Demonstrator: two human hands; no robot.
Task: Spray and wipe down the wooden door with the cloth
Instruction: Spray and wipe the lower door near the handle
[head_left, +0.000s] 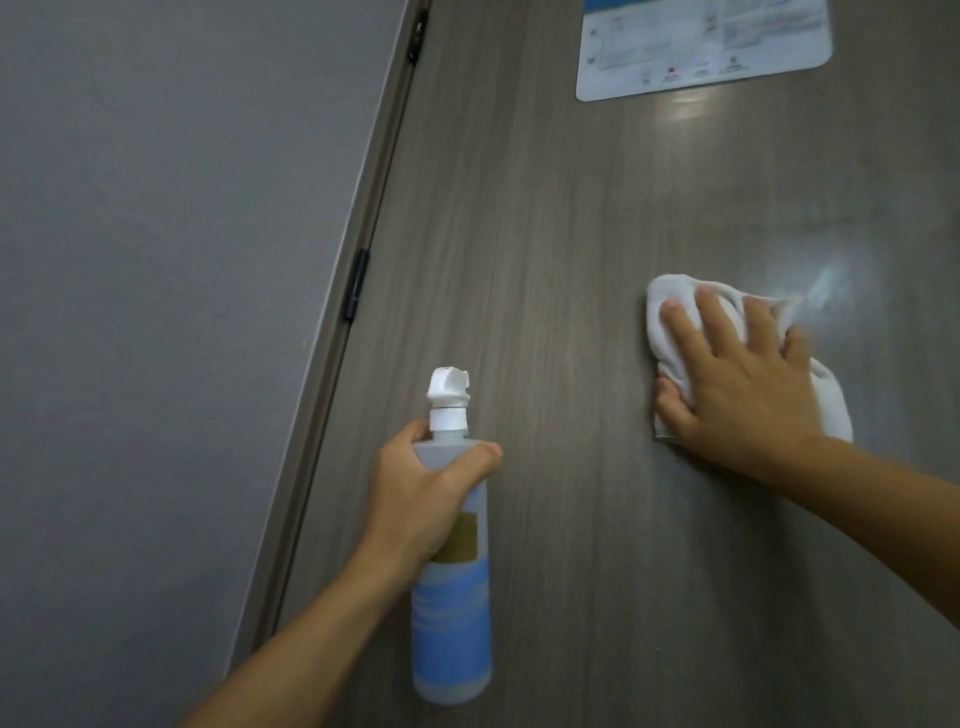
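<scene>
So the right hand (737, 374) is flat on a bunched-up white cloth (675, 317), fingers spread and mostly straight, thumb tucked against the cloth's lower edge, pressing it onto the grey-brown wood-grain door (545, 234). The left hand (421, 488) has its fingers and thumb wrapped around the neck end of a translucent plastic spray bottle with a blue label and a white nozzle (452, 597), nozzle up, held just in front of the door, lower and to the left of the cloth. Can't tell if any finger is on the trigger.

Just up and right of the cloth there's a hazy pale patch on the door (836, 280), looks like spray mist or wet film, hard to say which. Another shiny smear (680, 111) sits below a white rounded-corner printed notice (701, 47) stuck higher up. Over on the left you've got the door's edge with black hinges (356, 283) and a plain grey wall (156, 260).

Progress-wise, my guess is it's somewhere in the middle: spray is on, wiping is happening on the right-hand side, but the whole left strip near the hinges looks dry and untouched, and nothing below the hands is visible. So plenty of door left to spray and wipe, I reckon.
</scene>
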